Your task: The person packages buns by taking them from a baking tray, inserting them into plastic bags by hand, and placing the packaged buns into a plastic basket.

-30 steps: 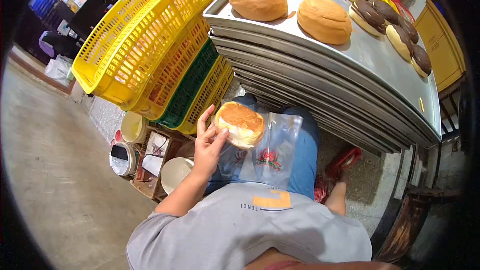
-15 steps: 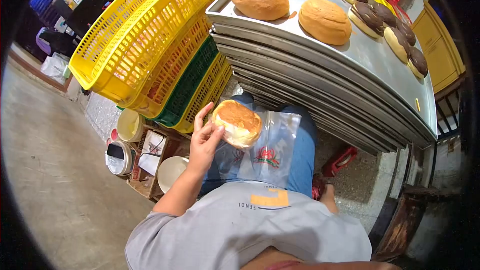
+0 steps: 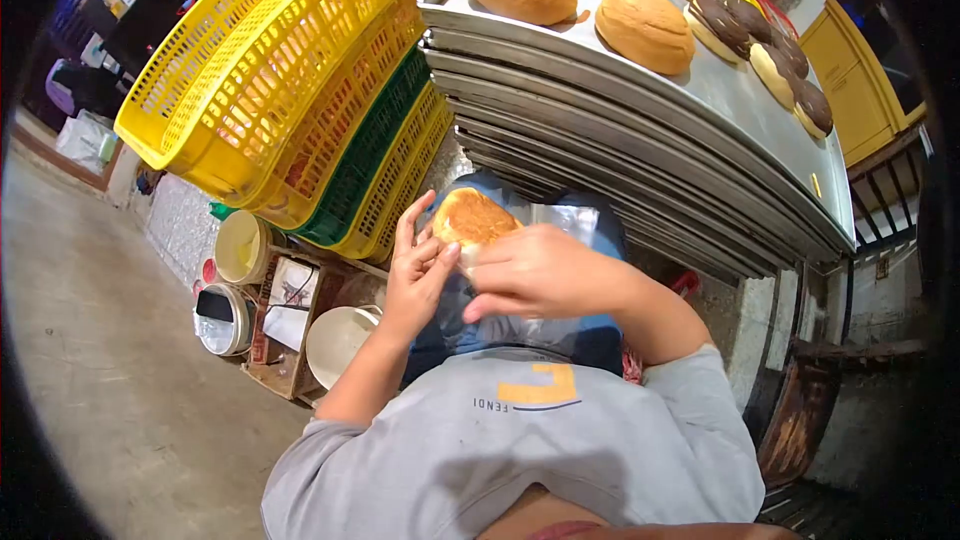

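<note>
A bun [image 3: 475, 217] with a browned top and paler sides is held above my lap, its top facing up. My left hand [image 3: 415, 270] is closed on its left side, thumb in front and fingers behind. My right hand [image 3: 540, 270] is at the bun's lower right edge with its fingers curled, covering part of it. What those fingers pinch is hidden. Under my hands, a clear plastic bag [image 3: 565, 221] lies across my jeans, mostly covered by the right hand and forearm.
Tall stacked metal trays [image 3: 640, 145] stand ahead; the top one carries plain buns [image 3: 645, 30] and several chocolate-topped buns [image 3: 718, 28]. Stacked yellow crates [image 3: 270, 90] rise at the left. Below them are a white bowl [image 3: 340, 345], a wooden box [image 3: 285, 375] and small buckets [image 3: 242, 248].
My right hand has come in from the lower right to the bun, and now covers much of the plastic bag. My left hand still holds the bun. The view has shifted slightly.
</note>
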Demonstrator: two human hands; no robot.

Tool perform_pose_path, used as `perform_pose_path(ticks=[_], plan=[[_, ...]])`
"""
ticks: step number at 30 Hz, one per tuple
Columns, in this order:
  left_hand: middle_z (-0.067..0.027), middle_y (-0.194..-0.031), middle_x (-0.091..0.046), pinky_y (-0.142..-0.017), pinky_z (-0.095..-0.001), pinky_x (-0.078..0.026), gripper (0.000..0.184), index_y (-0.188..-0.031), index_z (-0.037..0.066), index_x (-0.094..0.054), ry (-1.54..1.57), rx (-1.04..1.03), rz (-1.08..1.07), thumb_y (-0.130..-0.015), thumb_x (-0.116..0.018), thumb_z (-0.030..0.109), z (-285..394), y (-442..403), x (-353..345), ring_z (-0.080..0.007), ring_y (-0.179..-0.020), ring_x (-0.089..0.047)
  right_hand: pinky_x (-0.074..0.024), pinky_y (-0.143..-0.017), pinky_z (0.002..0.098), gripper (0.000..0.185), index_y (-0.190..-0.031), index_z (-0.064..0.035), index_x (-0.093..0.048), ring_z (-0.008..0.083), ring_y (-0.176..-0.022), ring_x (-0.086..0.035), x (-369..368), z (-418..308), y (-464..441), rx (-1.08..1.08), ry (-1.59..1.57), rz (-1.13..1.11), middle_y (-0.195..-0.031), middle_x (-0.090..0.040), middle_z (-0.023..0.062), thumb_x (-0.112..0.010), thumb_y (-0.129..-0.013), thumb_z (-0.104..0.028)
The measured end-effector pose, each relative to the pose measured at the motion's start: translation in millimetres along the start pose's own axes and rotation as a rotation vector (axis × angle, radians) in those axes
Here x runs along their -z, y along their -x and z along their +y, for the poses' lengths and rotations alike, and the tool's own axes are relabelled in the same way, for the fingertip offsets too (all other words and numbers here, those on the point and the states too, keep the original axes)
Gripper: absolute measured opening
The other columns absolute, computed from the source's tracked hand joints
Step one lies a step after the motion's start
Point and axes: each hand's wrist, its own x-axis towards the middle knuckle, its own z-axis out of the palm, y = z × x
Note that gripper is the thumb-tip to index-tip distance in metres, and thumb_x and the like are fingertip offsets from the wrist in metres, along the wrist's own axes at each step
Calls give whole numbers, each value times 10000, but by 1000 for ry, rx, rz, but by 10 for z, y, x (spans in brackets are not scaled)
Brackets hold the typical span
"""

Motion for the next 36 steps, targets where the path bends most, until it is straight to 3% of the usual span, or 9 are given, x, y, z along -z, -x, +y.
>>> perform_pose_path(ticks=[6, 11, 13, 18, 21, 23, 26, 31, 36], plan=[[-172, -1362, -232, -973, -399, -338, 184, -765, -44, -608, -32, -9, 3, -853, -560, 110, -74, 51, 148, -339, -1232, -370, -440, -540, 370, 448, -661, -9, -597, 291, -589, -577, -103, 1005, 24, -832, 233, -280, -592, -562, 154, -622, -752, -446], [-166, -1359, -253, -965, -379, -346, 168, -684, -11, -579, 91, 75, 61, -786, -649, 103, -139, -7, 235, -295, -1210, -393, -432, -803, 356, 470, -1006, -36, -567, 255, -931, -542, -376, 607, 214, -443, -204, 453, -993, -558, 140, -662, -744, -415], [-125, -1376, -282, -808, -271, -432, 112, -687, 1, -571, 165, 116, 120, -773, -634, 34, -241, -49, 351, -135, -1100, -466, -344, -953, 461, 657, -1215, -154, -480, 370, -1171, -385, -533, 307, 186, -191, -163, 472, -1274, -369, 181, -721, -669, -429], [-119, -1392, -294, -644, -229, -470, 171, -892, 1, -545, 569, 349, -44, -760, -646, 44, 158, -187, 698, -147, -926, -548, -337, -967, 458, 734, -1259, -195, -427, 402, -1200, -358, -574, 253, -8, -1, 120, 467, -1281, -363, 193, -791, -623, -241], [-140, -1388, -277, -717, -298, -500, 554, -1252, 38, -378, 151, -42, -11, -786, -659, 143, 672, -224, 870, -205, -926, -577, -359, -962, 386, 825, -1356, -173, -279, 311, -1174, -420, -306, 215, -154, -248, -440, 539, -1284, -390, 170, -737, -682, -46], [-224, -1295, -386, -836, -358, -468, 441, -1089, 13, -537, -214, -498, 396, -805, -635, 335, 711, -314, 1208, -277, -1009, -546, -338, -980, 344, 799, -1373, -122, -229, 198, -1169, -420, 9, 110, -343, -544, -1100, 464, -1290, -405, 121, -690, -729, -17], [-223, -1177, -496, -961, -416, -348, 551, -925, 12, -619, -902, -853, 894, -868, -427, 525, 996, -546, 1866, -314, -1076, -503, -338, -983, 351, 755, -1374, -130, -232, 200, -1175, -421, 395, 167, -578, -589, -1032, 351, -1283, -420, 102, -658, -758, -31], [-137, -647, -489, -677, -403, -367, 492, -642, -11, -524, -1029, -954, 738, -901, -380, 383, 786, -979, 2486, -318, -671, -478, -429, -903, 384, 707, -1372, -151, -233, 229, -1143, -471, 1120, 250, -1346, -512, -910, 514, -1305, -403, 96, -630, -787, -145], [-96, -548, -385, -580, -372, -290, 381, -542, 40, -418, -1011, -1104, 799, -835, -419, 283, 706, -1067, 2529, -260, -548, -386, -523, -776, 401, 621, -1352, -186, -242, 226, -1078, -514, 1632, 736, -2464, -508, -682, 568, -1249, -430, 96, -585, -835, -167]])
